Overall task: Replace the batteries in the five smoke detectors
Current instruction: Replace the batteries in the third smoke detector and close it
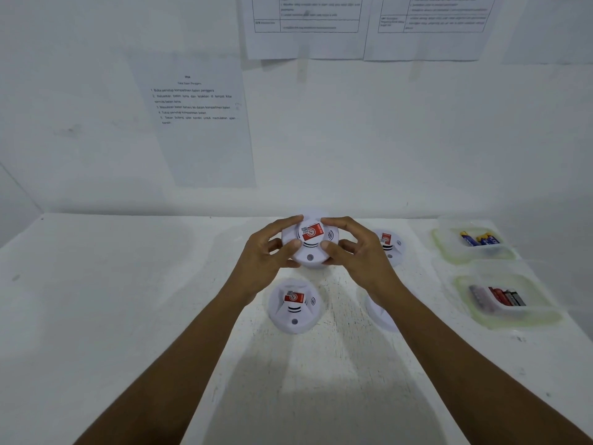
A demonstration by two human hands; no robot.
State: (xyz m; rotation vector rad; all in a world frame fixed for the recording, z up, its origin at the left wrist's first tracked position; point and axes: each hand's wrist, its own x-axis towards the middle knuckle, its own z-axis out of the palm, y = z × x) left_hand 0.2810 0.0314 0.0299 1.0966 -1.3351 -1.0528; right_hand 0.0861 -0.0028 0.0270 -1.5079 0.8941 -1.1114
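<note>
White table [128, 316]; both hands hold round white smoke detector [309, 252], red-labelled.

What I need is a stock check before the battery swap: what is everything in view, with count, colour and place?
Smoke detectors: four visible, white, red labels showing on three; one held, one nearer the person, one back right, one half hidden near right.
Plastic tubs: two, clear, right side; far, near.
Batteries: count unclear; blue-yellow in far tub, red, black, grey in near tub.
Printed sheets: three, white, on the wall.
Table: one, white.
Left hand, right hand: both grip the held detector.
</note>
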